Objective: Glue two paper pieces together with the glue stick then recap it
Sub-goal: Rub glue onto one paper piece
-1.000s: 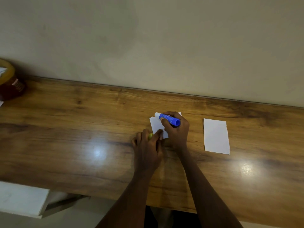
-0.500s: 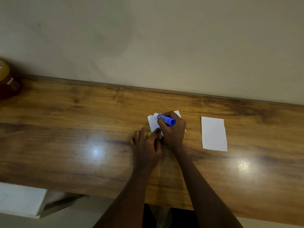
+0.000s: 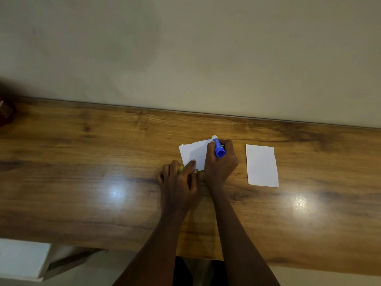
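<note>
Wood-grain brown tabletop (image 3: 82, 182) ran across the whole view, its far edge meeting a plain cream wall (image 3: 185, 48) and its near edge cutting across the bottom of the frame. Broad bare stretches lay open to the left of the hands and along the near side, with 2 bright light reflections on the surface. At the far left edge a dark reddish container (image 3: 5, 112) was only partly in view and blurred.

Off to the right, well apart from the hands, a white rectangular paper piece (image 3: 261, 165) lay flat on the wood. A second white paper piece with a ragged top edge (image 3: 193, 152) lay under both hands, tilted slightly.

The right hand (image 3: 220, 164) was clamped around a blue cylindrical glue stick (image 3: 218, 148), its white tip (image 3: 214, 137) pressed down at the paper's far right corner. The left hand (image 3: 179, 182) pinned the paper's near edge with its fingertips (image 3: 192, 162), fingers curled around a small yellow-green object (image 3: 180, 169), most likely the cap, though it was mostly hidden.
</note>
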The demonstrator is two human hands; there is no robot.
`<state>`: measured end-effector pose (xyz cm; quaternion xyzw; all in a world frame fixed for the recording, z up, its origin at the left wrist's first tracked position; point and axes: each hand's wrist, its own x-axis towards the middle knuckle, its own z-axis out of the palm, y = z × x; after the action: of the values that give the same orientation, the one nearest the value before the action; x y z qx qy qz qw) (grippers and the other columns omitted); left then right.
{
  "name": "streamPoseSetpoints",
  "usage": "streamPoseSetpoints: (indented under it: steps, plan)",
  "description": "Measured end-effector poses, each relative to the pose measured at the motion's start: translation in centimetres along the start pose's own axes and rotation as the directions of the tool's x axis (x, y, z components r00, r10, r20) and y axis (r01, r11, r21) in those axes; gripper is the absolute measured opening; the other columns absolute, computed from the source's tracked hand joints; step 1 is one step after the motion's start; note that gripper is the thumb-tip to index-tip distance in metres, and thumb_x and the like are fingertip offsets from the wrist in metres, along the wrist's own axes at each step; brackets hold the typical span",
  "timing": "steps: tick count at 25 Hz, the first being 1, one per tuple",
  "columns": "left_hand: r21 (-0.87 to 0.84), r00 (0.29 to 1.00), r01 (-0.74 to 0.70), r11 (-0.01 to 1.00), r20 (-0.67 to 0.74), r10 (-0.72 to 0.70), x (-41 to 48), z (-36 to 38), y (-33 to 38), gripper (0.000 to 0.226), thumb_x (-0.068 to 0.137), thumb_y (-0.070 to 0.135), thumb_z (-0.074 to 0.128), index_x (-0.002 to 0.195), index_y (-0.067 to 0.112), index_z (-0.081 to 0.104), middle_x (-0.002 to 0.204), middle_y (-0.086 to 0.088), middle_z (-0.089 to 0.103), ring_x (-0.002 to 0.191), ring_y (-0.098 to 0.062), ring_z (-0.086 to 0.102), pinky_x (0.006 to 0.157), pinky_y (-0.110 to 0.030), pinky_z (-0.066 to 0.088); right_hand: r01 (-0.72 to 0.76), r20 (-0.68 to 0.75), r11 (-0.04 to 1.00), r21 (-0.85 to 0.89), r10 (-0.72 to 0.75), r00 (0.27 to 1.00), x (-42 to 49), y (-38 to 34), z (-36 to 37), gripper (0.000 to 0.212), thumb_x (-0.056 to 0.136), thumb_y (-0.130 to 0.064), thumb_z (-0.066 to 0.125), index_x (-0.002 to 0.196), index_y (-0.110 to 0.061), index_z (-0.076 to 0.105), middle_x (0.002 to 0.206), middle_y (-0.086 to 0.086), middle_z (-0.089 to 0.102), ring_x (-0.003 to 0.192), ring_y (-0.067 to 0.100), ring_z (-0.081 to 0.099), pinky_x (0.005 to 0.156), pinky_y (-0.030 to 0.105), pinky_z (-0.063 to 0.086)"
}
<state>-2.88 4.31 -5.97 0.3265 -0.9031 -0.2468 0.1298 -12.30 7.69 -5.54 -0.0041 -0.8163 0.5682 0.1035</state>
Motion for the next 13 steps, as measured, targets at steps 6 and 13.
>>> streamPoseSetpoints:
  steps: [6, 13]
  plan:
    - [0.003, 1.0, 0.005, 1.0, 0.007, -0.005, 0.0, 0.2, 0.0, 0.038, 0.078, 0.031, 0.049, 0.112, 0.018, 0.058, 0.107, -0.02, 0.06, 0.102, -0.038, 0.051, 0.086, -0.05, 0.039, 0.003, -0.091, 0.998, 0.062, 0.003, 0.996, 0.3, -0.5, -0.1, 0.033, 0.078, -0.006, 0.064, 0.109, 0.003, 0.055, 0.098, 0.026, 0.065, 0.084, 0.027, 0.06, 0.068, 0.022, 0.045]
    - [0.002, 1.0, 0.004, 1.0, 0.02, -0.004, 0.0, 0.0, 0.0, 0.038, 0.079, 0.029, 0.047, 0.114, 0.016, 0.057, 0.106, -0.021, 0.06, 0.101, -0.038, 0.052, 0.086, -0.051, 0.039, 0.205, 0.292, 0.924, -0.322, -0.109, 0.95, -3.1, 1.1, -1.4, 0.042, 0.076, -0.01, 0.066, 0.116, -0.009, 0.052, 0.118, 0.021, 0.061, 0.108, 0.035, 0.055, 0.096, 0.049, 0.031]
